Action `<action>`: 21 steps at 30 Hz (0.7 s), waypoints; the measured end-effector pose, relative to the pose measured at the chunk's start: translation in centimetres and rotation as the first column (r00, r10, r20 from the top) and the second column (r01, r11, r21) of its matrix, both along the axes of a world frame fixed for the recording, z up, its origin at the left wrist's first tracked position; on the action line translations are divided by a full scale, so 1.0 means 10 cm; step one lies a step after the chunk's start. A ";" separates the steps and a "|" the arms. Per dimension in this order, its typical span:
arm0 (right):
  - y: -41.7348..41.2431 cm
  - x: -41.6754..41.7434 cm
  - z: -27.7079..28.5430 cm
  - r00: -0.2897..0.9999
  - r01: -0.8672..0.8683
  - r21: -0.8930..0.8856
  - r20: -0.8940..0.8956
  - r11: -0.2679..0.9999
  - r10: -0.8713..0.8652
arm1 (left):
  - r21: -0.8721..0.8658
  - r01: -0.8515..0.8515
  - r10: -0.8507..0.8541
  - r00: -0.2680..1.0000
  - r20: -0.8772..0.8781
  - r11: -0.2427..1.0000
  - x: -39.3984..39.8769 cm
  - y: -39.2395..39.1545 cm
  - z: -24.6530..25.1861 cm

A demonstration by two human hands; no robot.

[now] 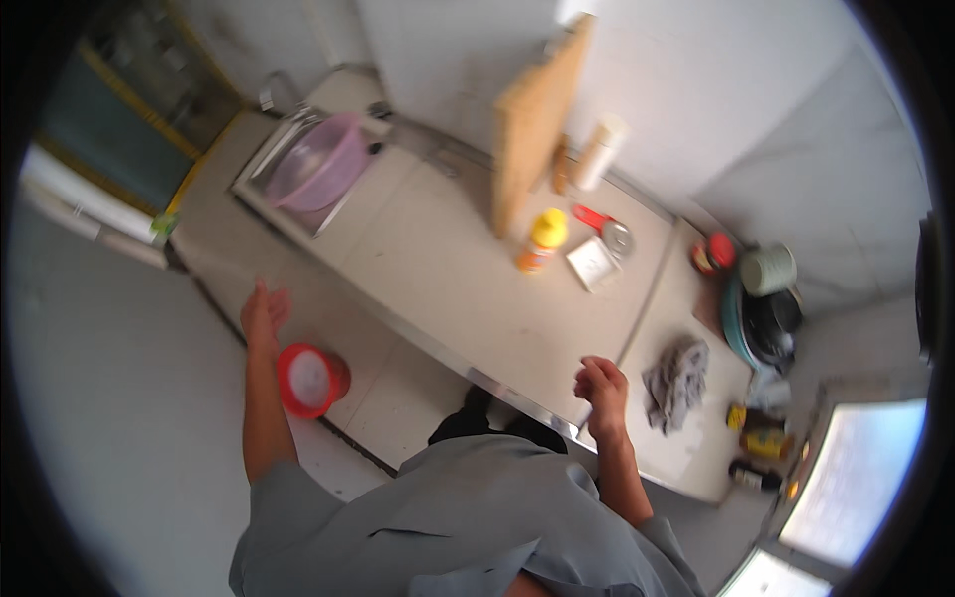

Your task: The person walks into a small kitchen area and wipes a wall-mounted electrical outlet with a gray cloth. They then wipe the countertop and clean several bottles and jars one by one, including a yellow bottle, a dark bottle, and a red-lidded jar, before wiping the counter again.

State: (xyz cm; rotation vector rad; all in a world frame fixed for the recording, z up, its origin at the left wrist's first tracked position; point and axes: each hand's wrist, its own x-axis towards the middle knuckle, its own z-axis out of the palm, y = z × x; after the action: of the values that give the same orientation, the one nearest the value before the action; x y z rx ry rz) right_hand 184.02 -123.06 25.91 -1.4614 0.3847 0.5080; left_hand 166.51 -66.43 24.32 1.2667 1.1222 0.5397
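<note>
My left hand (265,312) is held out over the floor on the left with nothing in it, its fingers apart. Just beside that forearm a red bucket (343,377) stands on the floor, with whitish, sudsy-looking contents. Above the front edge of the countertop (448,298) is my right hand (603,388), its fingers loosely curled and nothing visible in them. A crumpled grey cloth (677,382) lies on the counter to the right of this hand. Farther back stand a yellow-capped orange bottle (543,242) and a small white square dish (593,264).
A pink plastic basin (321,168) sits tilted in the sink (257,175). A wooden board (533,119) stands upright near the wall, beside a white cylindrical container (600,153). A red-lidded jar (714,252), a teal basin (735,321) and several bottles (765,444) line the right side.
</note>
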 end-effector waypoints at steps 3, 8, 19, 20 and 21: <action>-0.08 0.01 0.12 0.997 0.040 -0.029 0.063 0.999 -0.038 | 0.124 0.163 -0.160 0.986 -0.037 0.979 0.45 -0.84 -0.33; -0.48 0.09 0.14 0.979 0.150 -0.071 0.148 0.986 -0.138 | 0.041 0.593 -0.594 0.805 0.001 0.804 1.02 -2.13 -0.39; -1.51 0.39 0.04 0.803 0.475 -0.684 0.594 0.554 0.044 | 0.130 0.903 -0.903 0.422 -0.083 0.410 1.62 -3.49 -0.22; -1.60 0.41 0.01 0.794 0.500 -0.717 0.603 0.486 0.073 | 0.141 0.902 -0.903 0.421 -0.079 0.408 1.66 -3.57 -0.20; -1.69 0.41 -0.03 0.791 0.519 -0.749 0.603 0.411 0.102 | 0.145 0.903 -0.905 0.418 -0.076 0.404 1.68 -3.66 -0.19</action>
State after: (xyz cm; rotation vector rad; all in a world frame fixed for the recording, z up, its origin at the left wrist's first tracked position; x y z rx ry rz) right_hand 188.08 -139.91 25.66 -2.4803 0.3652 -0.5280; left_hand 183.30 -103.02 22.41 1.7930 0.2037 -0.2276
